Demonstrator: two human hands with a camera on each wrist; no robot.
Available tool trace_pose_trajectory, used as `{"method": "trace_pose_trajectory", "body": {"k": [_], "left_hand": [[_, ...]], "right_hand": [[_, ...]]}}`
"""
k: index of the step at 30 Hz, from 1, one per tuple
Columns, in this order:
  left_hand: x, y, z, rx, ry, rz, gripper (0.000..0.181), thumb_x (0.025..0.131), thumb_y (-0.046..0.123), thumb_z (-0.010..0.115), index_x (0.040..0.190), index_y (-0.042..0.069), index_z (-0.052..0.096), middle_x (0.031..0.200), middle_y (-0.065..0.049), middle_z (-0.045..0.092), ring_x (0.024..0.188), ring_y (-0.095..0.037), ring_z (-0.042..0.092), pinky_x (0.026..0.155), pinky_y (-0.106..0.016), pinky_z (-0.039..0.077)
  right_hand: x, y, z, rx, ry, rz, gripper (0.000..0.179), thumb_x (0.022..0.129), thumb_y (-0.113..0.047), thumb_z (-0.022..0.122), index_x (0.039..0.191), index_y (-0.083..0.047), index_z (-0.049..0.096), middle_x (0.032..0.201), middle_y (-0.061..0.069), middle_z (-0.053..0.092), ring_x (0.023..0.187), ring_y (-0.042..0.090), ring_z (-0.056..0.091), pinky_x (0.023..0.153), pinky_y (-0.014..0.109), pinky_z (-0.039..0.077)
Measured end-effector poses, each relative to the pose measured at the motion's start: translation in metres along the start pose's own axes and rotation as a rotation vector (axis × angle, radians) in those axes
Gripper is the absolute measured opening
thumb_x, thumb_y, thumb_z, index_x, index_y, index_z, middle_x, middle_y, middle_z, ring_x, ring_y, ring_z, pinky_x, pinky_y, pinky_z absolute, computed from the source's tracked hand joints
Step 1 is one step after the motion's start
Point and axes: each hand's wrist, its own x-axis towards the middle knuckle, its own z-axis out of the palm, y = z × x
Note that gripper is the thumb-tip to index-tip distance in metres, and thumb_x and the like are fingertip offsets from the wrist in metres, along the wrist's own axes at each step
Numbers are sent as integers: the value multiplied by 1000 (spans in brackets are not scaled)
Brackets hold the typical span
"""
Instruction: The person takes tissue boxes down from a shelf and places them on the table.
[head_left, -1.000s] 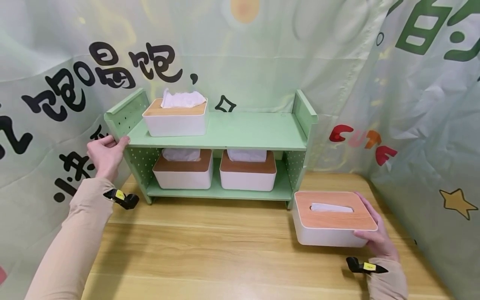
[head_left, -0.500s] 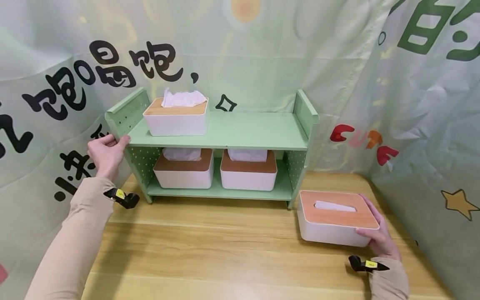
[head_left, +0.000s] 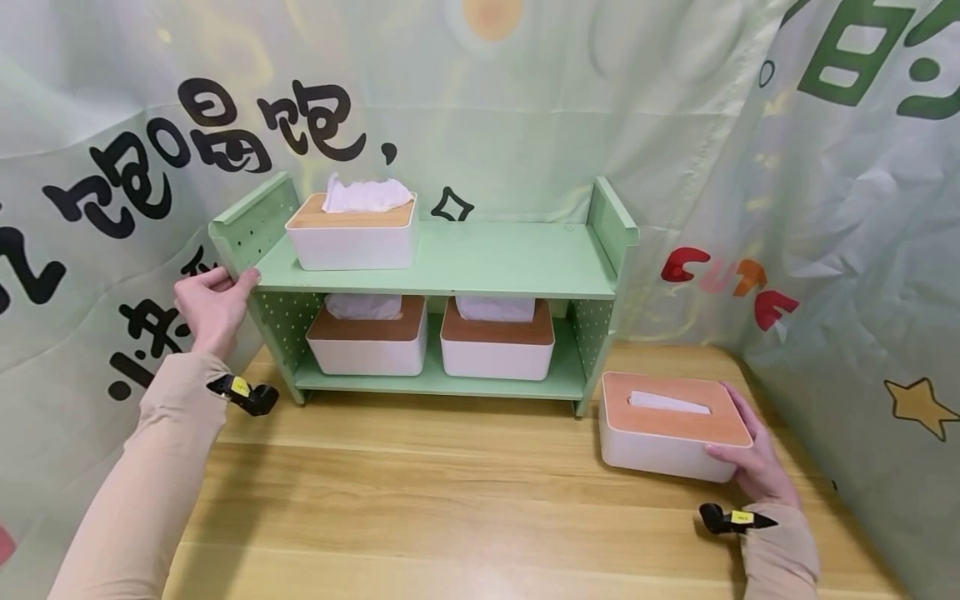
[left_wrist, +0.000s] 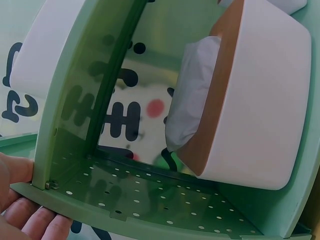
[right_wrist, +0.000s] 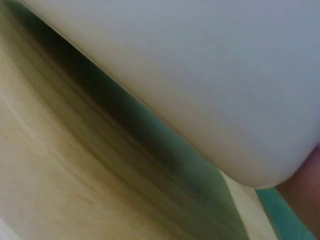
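My left hand [head_left: 213, 312] grips the left side of a green two-tier shelf [head_left: 517, 254]. In the left wrist view its thumb lies at the front edge and its fingers [left_wrist: 37, 220] on the side panel's outer face. At the right, my right hand [head_left: 761, 462] holds a white tissue box [head_left: 663, 454] with a wooden lid by its right end, thumb in front. Little tissue shows in this lid's slot. Up close in the right wrist view, a dark strip runs between the box's white wall [right_wrist: 210, 75] and the wooden table [right_wrist: 55, 180].
One tissue box [head_left: 356, 250] stands on the upper tier at the left. Below it, a left box [head_left: 367, 358] and a right box [head_left: 495, 360] share the lower tier. Printed cloth [head_left: 525, 75] hangs behind and at both sides.
My right hand has carried the tissue box a little to the right, then slightly back toward the rear of the table. The left hand keeps its grip on the shelf.
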Motion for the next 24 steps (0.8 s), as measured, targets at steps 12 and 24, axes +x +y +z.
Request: {"method": "trace_pose_trajectory", "body": {"k": [12,24], "left_hand": [[0,1,-1,-33,-9,-19,50,87,17,76,134,5,62,54,32,55,62,12,59,63,-4,48],[-1,1,0,-21,2,-7,49,87,17,75,133,5,63,54,32,56,62,12,59,62,-5,47]], "right_hand": [[19,-3,-8,-60,-72,67,103,80,19,63,162,-21,14,140,-17,40,113,-5,55,88,14,50],[39,-2,-17,-107,-145,145,110,81,16,67,162,-24,5,138,-17,36,112,-5,57,88,15,52]]}}
